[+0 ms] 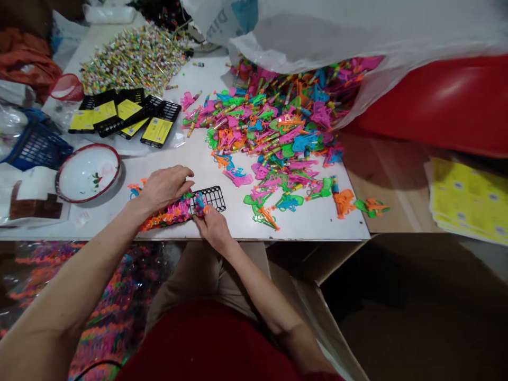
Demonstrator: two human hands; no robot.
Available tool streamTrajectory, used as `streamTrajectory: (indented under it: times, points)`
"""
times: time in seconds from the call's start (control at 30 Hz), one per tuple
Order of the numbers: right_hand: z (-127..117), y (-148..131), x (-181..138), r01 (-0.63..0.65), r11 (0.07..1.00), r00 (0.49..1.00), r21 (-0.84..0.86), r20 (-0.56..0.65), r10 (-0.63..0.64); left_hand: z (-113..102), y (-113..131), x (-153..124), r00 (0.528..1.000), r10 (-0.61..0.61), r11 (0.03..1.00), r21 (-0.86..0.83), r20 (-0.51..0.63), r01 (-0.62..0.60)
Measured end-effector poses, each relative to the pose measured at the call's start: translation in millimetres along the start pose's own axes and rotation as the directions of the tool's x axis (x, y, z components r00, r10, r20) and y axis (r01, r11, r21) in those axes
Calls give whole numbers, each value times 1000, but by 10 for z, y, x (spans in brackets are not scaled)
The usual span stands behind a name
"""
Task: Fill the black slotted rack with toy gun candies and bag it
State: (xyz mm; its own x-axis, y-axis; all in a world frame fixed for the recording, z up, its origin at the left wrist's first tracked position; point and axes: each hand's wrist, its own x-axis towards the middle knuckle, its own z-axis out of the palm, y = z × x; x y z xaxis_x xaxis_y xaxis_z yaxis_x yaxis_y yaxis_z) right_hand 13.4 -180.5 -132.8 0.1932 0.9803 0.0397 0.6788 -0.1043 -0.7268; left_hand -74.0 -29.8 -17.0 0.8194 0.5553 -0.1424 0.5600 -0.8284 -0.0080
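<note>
A black plastic grid tray (pixel 214 197) lies near the table's front edge, its left part filled with small coloured plastic toys (pixel 166 214). My left hand (pixel 164 185) rests on top of those toys, fingers curled down over them. From below, my right hand (pixel 212 222) pinches a small blue toy (pixel 199 201) at the tray. A large heap of loose bright toy pieces (pixel 273 132) spreads over the table to the right and behind.
Several black trays with yellow cards (pixel 123 114) lie at the back left, beside a heap of small wrapped sticks (pixel 135 55). A white bowl with a red rim (pixel 88 172), a blue basket (pixel 34 145), white plastic bags (pixel 337 26) and yellow sheets (pixel 468 198) surround the work spot.
</note>
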Motion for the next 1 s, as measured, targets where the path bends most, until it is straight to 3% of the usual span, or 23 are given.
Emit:
streamTrajectory:
  times: [0.23, 0.37, 0.47, 0.57, 0.63, 0.7, 0.83, 1.0]
  points:
    - [-194, -335, -33, 62, 934, 990, -352, 139, -13, -37, 2, 2, 1000, 4, 999, -34, -1, -4]
    - [-217, -369, 37, 60, 944, 983, -325, 186, 1, -43, 2, 0, 1000, -2, 999, -39, -7, 2]
    - [-252, -252, 44, 46, 982, 978, -182, 210, -7, -25, -15, 1, 1000, 4, 999, -42, -18, -5]
    - [-321, -171, -15, 135, 988, 990, 81, 32, -138, 1, -39, 6, 999, 17, 999, -49, -43, -19]
    - [-348, -172, -40, 223, 952, 969, 211, -153, -194, 9, -46, 7, 999, 26, 998, -57, -46, -28]
    - [-336, -190, -26, 317, 912, 933, 260, -261, -249, 6, -42, 4, 999, 28, 998, -63, -42, -31]
    - [-251, -180, 58, 454, 865, 878, 214, -276, -392, -18, -12, -6, 999, 25, 998, -64, -40, -28]
    - [-219, -123, 97, 446, 879, 886, 168, -224, -407, -27, 18, -2, 1000, 27, 999, -41, -9, -27]
